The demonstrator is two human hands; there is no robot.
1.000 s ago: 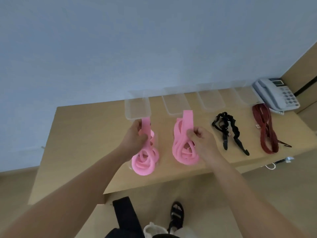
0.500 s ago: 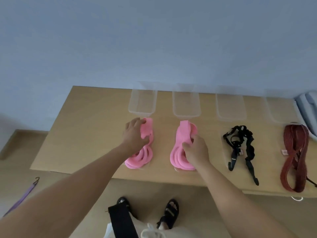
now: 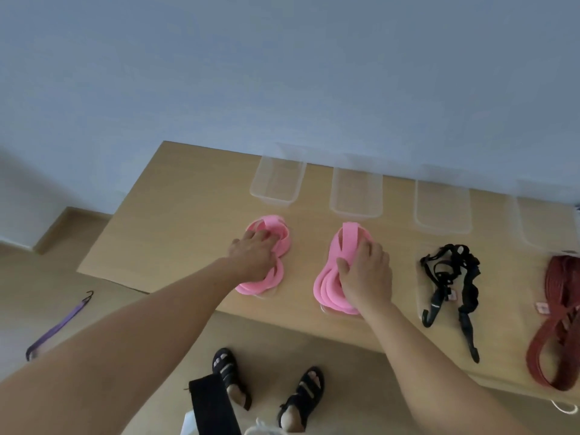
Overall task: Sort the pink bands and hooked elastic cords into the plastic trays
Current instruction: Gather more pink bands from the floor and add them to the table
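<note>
- Left hand point(image 3: 255, 255): fingers curled together, gripping the left pink coil point(image 3: 273, 279) of soft, flat, looped band.
- Right hand point(image 3: 367, 277): thumb and fingers clamp the right pink coil point(image 3: 329, 285).
- Clear rectangular plastic trays point(image 3: 272, 200) lie beyond the fingertips.

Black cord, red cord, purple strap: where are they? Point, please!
black cord point(image 3: 469, 290): head view, on its ruffled right strand.
red cord point(image 3: 561, 277): head view, upper part of the coil.
purple strap point(image 3: 58, 326): head view, middle of its length, on the floor.

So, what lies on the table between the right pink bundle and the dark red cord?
The black hooked cord lies there, seen in the head view.
</note>
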